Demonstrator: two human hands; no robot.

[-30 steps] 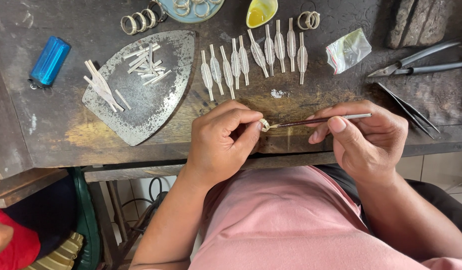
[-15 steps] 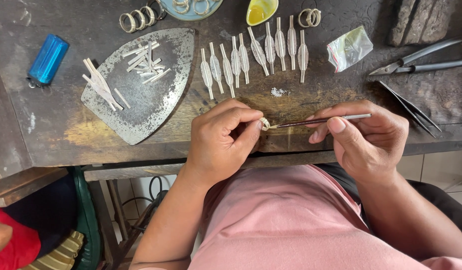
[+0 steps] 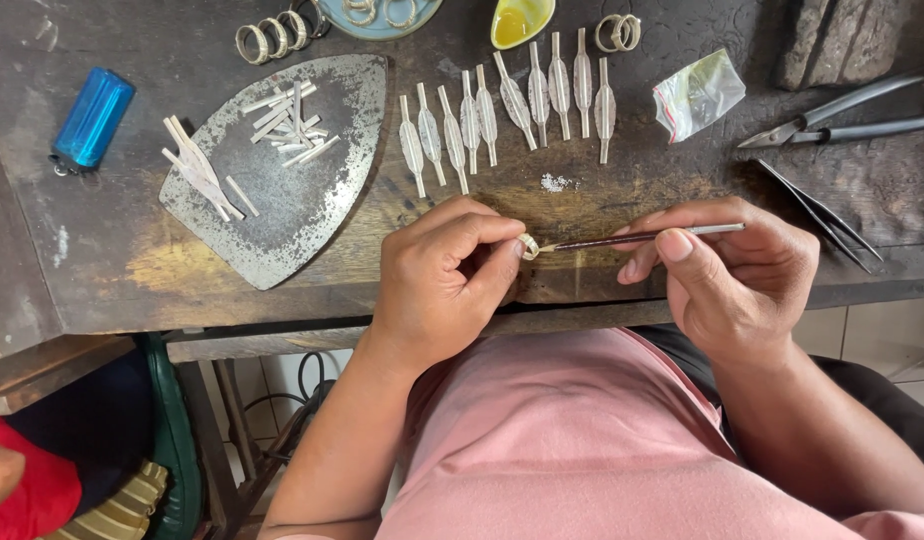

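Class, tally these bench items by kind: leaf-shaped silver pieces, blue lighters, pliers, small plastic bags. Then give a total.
Leaf-shaped silver pieces: 10
Blue lighter: 1
Pliers: 1
Small plastic bag: 1
Total: 13

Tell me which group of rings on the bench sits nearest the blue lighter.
The row of rings at the top left, above the flat metal plate. The pair by the yellow dish lies far to the right of the blue lighter.

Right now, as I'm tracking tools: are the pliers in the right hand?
No: the pliers lie on the bench while the right hand holds a thin brush.
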